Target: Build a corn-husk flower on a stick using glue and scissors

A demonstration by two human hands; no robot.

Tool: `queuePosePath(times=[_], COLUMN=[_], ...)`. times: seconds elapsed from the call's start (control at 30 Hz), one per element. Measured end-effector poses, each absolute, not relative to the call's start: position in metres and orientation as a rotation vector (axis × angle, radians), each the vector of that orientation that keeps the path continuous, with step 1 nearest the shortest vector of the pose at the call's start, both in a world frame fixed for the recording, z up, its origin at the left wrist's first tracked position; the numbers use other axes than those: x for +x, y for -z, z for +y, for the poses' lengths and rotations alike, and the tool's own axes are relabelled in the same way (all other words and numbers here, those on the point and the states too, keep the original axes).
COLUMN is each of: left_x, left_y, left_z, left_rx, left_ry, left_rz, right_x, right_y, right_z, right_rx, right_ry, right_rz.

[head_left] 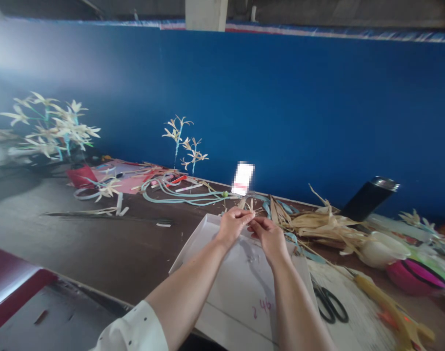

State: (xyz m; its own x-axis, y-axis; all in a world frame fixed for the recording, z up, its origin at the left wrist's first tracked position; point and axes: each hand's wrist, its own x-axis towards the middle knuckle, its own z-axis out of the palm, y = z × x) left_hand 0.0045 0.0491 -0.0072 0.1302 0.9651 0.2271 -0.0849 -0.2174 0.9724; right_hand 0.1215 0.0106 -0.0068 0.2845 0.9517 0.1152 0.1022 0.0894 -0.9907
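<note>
My left hand (232, 225) and my right hand (271, 238) meet above a white box lid (240, 287), fingertips pinched together. Between them is a small pale husk flower (251, 204), its thin petals poking up past my fingers. Most of it is hidden by the fingertips. Just right of my right hand lies a heap of dried corn husks (317, 224). Black-handled scissors (330, 304) rest beside the lid, and a yellow glue gun (387, 307) lies farther right.
Finished husk flowers (61, 124) stand at the left, with two smaller flower stems (177, 136) near the blue wall. Pale blue tubing (178, 199) coils behind the lid, near a bright phone screen (243, 178). A black bottle (369, 197), a white bowl (383, 249) and a pink pouch (414, 278) are at the right.
</note>
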Motion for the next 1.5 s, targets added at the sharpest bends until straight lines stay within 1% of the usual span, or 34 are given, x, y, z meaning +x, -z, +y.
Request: queuePosePath(times=[0.17, 0.6, 0.83, 1.1, 1.5], left_x=[0.005, 0.006, 0.006, 0.007, 0.011], left_y=[0.007, 0.010, 0.014, 0.020, 0.024], left_z=[0.048, 0.051, 0.053, 0.056, 0.059], left_rx=[1.385, 1.383, 1.397, 1.540, 1.596], left_ry=[-1.301, -1.297, -1.339, -1.550, -1.470], left_rz=[0.880, 0.910, 0.930, 0.902, 0.915], right_x=[0.123, 0.119, 0.123, 0.130, 0.126], right_y=[0.009, 0.003, 0.005, 0.011, 0.008], right_z=[0.012, 0.007, 0.009, 0.012, 0.011], right_rx=[-1.318, -1.321, -1.305, -1.329, -1.120], right_ry=[-0.871, -0.871, -0.958, -0.767, -0.582], right_rz=[-1.073, -1.055, -0.976, -0.882, -0.879])
